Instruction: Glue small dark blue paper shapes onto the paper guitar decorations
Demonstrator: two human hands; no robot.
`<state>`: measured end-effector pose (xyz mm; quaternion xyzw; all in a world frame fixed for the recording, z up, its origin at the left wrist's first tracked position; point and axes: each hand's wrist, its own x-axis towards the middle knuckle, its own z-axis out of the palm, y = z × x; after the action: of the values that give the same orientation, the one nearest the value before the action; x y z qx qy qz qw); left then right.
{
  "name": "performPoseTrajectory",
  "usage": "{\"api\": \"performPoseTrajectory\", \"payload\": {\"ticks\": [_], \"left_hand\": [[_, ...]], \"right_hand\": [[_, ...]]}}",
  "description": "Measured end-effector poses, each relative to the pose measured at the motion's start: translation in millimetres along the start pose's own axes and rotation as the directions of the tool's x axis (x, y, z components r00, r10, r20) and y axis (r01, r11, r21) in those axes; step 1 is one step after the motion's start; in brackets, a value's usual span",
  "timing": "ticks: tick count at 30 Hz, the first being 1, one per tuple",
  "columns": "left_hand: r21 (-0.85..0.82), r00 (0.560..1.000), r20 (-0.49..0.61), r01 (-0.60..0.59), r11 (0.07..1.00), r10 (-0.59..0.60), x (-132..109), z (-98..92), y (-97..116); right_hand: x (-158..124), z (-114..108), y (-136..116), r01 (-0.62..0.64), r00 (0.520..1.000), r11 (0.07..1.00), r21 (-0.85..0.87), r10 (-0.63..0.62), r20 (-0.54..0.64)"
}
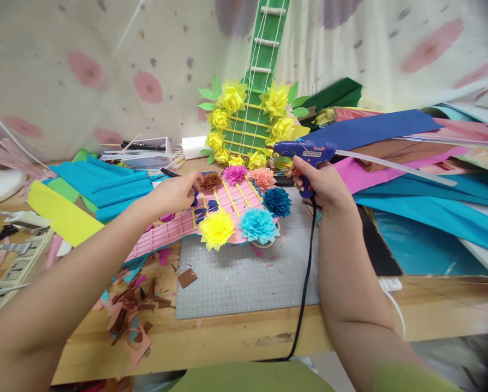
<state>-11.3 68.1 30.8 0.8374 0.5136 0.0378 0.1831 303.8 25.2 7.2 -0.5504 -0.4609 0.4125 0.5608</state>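
Observation:
My right hand (319, 182) is wrapped round the grip of a blue hot glue gun (305, 149), its nozzle pointing left and a long glue stick (395, 166) jutting from its back. Below lies a pink paper guitar (174, 228) with yellow strips and paper flowers round its body: a yellow flower (217, 230), a light blue flower (259, 224), a dark blue flower (277, 202), a magenta flower (235, 173) and a brown flower (210, 181). My left hand (181, 190) is closed at the guitar's far edge, fingertips pinching a dark blue paper piece (195, 199), mostly hidden.
A green paper guitar (244, 130) with yellow flowers leans against the curtain. Crepe paper sheets (391, 128) are piled at right, blue folded paper (105, 185) at left. Scraps (132, 316) lie beside the grey cutting mat (244, 288). The gun's black cord (307, 277) crosses the mat.

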Motion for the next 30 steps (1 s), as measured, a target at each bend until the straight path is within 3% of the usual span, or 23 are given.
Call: {"api": "performPoseTrajectory", "payload": {"ticks": [6,13,23,27,30], "left_hand": [[-0.155,0.987,-0.158,-0.011,0.988,-0.014,-8,32.6,13],[-0.200,0.953,-0.288,0.033,0.979,-0.091,-12,63.9,22],[-0.391,0.917,-0.328,0.087,0.916,-0.227,-15,61.7,26],[-0.592,0.889,-0.372,-0.007,0.806,-0.266,-16,61.5,23],[-0.719,0.868,-0.351,-0.011,0.695,-0.350,-17,61.7,24]], "right_hand": [[-3,4,3,0.008,0.992,0.991,-0.133,0.009,0.124],[-7,9,5,0.011,0.976,0.952,-0.306,0.056,0.212],[-8,15,4,-0.015,0.977,0.944,-0.330,0.084,0.196],[-13,19,-3,0.016,0.960,0.938,-0.346,0.082,0.269],[-16,25,-4,0.070,0.938,0.945,-0.318,0.047,0.345]]}}
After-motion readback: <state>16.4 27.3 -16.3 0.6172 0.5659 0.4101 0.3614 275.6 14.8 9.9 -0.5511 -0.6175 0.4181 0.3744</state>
